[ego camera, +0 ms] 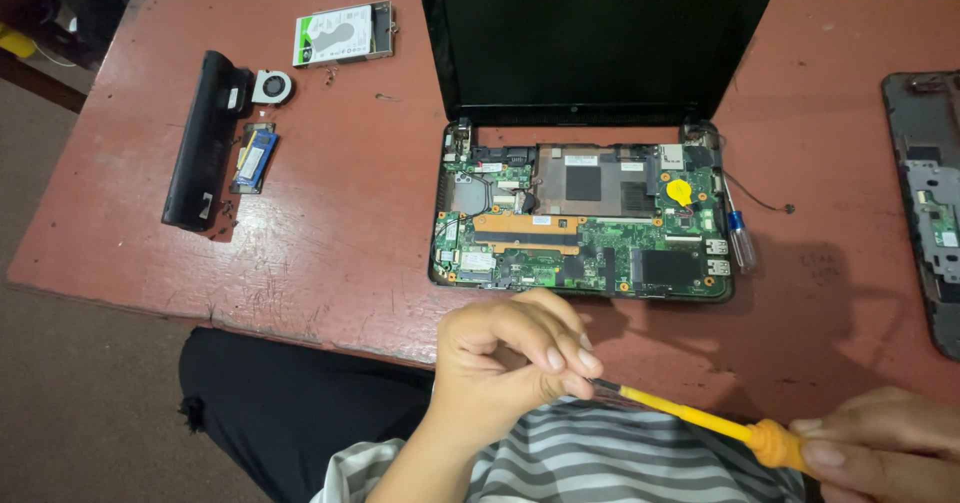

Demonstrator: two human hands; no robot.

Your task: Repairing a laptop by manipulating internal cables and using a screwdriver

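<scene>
One opened laptop (590, 163) with its green board bare, one hard drive (340, 33), one small fan (271, 87), one long black battery bar (202, 140), one memory module (255, 157). Two screwdrivers: one yellow-shafted (690, 418), one clear-handled (738, 235) beside the laptop. One dark cover panel (925, 203) at the worktop (330, 233) edge, two hands, left (510, 358) and right (885, 443).

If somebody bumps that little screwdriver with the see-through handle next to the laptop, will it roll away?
Probably a little. The small screwdriver looks round and thin, lying loose on the flat table. It looks light, so a nudge would likely move it, though the open laptop base beside it might stop it.
</scene>
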